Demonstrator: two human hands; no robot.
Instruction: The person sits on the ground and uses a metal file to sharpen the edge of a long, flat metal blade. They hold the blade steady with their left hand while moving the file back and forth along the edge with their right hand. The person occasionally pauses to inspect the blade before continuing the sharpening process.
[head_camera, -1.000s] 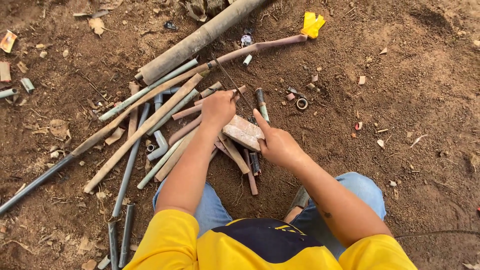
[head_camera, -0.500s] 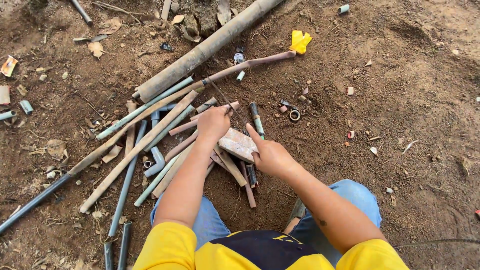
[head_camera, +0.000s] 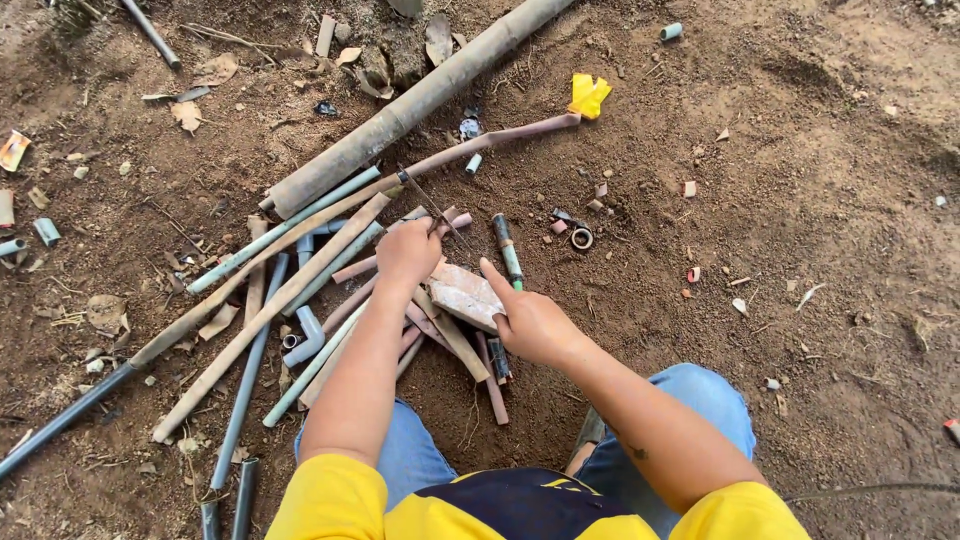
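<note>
Bare brown dirt ground (head_camera: 820, 230) fills the view, scattered with dry leaves, pipe offcuts and small fittings. A person in a yellow shirt and jeans crouches over a loose pile of thin pipes (head_camera: 300, 300), with a thick grey pipe (head_camera: 420, 100) lying diagonally beyond it and a yellow scrap (head_camera: 588, 95) at the end of a pinkish tube.

The left hand (head_camera: 408, 252) is curled closed at the top of the pile, gripping what looks like a thin dark tool (head_camera: 432, 207); exactly what it is cannot be told. The right hand (head_camera: 532, 320) rests partly open, forefinger stretched out, its thumb side touching a flat pale stone (head_camera: 466, 295) that lies on the pipes between the two hands. A small ring fitting (head_camera: 581, 238) sits on the dirt just beyond.

To work well here, the stone should probably be kept steady and level on the pipes, with fingers held clear of the tool's end.
</note>
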